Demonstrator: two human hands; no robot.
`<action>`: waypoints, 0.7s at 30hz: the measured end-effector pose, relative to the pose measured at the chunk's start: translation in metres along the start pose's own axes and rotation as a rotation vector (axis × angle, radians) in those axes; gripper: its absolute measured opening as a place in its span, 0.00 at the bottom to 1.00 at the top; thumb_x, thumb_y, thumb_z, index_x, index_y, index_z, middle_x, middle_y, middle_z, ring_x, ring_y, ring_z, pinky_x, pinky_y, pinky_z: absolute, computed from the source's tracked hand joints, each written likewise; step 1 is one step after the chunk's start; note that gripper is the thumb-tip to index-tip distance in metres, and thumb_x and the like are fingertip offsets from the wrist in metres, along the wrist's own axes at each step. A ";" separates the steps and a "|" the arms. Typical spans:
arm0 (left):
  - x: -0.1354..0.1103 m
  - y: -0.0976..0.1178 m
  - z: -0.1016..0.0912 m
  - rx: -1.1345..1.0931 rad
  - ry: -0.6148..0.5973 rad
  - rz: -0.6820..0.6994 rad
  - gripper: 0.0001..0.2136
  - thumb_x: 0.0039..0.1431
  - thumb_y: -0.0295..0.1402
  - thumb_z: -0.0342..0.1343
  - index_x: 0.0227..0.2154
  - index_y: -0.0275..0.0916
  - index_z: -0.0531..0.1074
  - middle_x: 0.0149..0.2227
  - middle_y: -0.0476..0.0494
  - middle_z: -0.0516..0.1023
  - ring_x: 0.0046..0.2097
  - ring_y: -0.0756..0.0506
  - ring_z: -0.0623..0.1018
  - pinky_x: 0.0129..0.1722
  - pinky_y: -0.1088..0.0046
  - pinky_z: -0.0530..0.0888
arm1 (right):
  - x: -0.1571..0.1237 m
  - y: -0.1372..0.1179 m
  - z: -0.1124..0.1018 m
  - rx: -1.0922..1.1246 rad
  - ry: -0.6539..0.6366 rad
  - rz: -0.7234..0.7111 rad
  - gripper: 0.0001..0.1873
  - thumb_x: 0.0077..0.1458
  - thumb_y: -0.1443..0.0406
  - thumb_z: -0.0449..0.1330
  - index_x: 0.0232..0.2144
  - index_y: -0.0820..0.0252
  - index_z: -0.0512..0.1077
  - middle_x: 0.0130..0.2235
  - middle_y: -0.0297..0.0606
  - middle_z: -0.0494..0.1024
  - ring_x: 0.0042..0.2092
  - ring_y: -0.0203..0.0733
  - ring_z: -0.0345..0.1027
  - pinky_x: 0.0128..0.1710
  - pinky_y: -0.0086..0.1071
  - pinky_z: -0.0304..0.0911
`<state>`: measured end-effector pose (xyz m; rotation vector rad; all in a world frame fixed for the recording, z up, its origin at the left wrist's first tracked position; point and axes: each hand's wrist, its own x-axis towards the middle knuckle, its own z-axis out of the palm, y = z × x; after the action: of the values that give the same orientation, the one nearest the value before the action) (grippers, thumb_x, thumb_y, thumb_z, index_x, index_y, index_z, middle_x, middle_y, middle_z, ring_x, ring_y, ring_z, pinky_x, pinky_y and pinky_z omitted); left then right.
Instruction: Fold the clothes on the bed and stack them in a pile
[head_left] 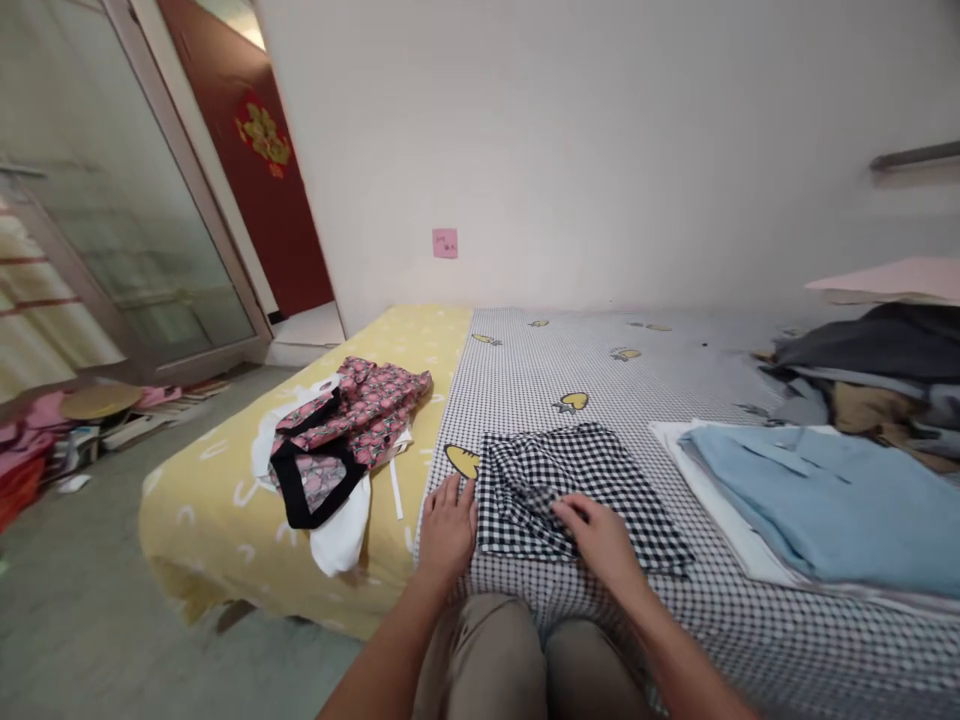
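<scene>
A black-and-white checked garment (570, 480) lies folded on the checked bedsheet (600, 380) right in front of me. My left hand (448, 525) rests flat on the sheet with fingers stretched out, touching the garment's left edge. My right hand (596, 535) lies on top of the garment near its front, fingers bent and pressing or pinching the cloth; whether it grips a fold I cannot make out. My knees show at the bottom of the view.
A pink patterned garment with black trim (341, 425) lies over white cloth on the yellow sheet (225, 480) at left. Folded light-blue clothes (817, 500) on white ones lie at right, with a dark heap (877, 370) behind. Floor clutter lies far left.
</scene>
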<state>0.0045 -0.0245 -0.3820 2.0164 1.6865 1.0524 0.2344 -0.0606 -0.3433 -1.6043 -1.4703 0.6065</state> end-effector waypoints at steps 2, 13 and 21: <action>-0.005 -0.005 0.003 0.123 -0.018 0.032 0.19 0.66 0.34 0.48 0.57 0.43 0.72 0.64 0.35 0.69 0.67 0.34 0.64 0.67 0.49 0.57 | 0.005 0.002 -0.006 0.098 0.200 0.073 0.27 0.52 0.40 0.55 0.29 0.55 0.77 0.34 0.43 0.82 0.39 0.54 0.73 0.45 0.43 0.66; -0.004 -0.008 0.011 0.364 -0.054 0.091 0.22 0.70 0.34 0.42 0.62 0.39 0.67 0.67 0.32 0.66 0.68 0.34 0.64 0.65 0.49 0.59 | -0.016 0.006 0.056 -0.576 -0.063 -0.172 0.27 0.63 0.54 0.54 0.62 0.50 0.67 0.67 0.46 0.65 0.67 0.59 0.55 0.64 0.58 0.50; -0.003 -0.009 0.010 0.419 -0.043 0.095 0.22 0.70 0.36 0.41 0.62 0.39 0.68 0.66 0.32 0.68 0.67 0.34 0.65 0.65 0.50 0.60 | -0.004 0.001 0.038 -0.635 -0.220 -0.244 0.33 0.58 0.56 0.61 0.65 0.49 0.63 0.67 0.44 0.66 0.65 0.58 0.58 0.60 0.54 0.56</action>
<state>0.0051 -0.0230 -0.3962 2.3725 1.9310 0.7183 0.2026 -0.0544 -0.3645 -1.8167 -2.1337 0.1786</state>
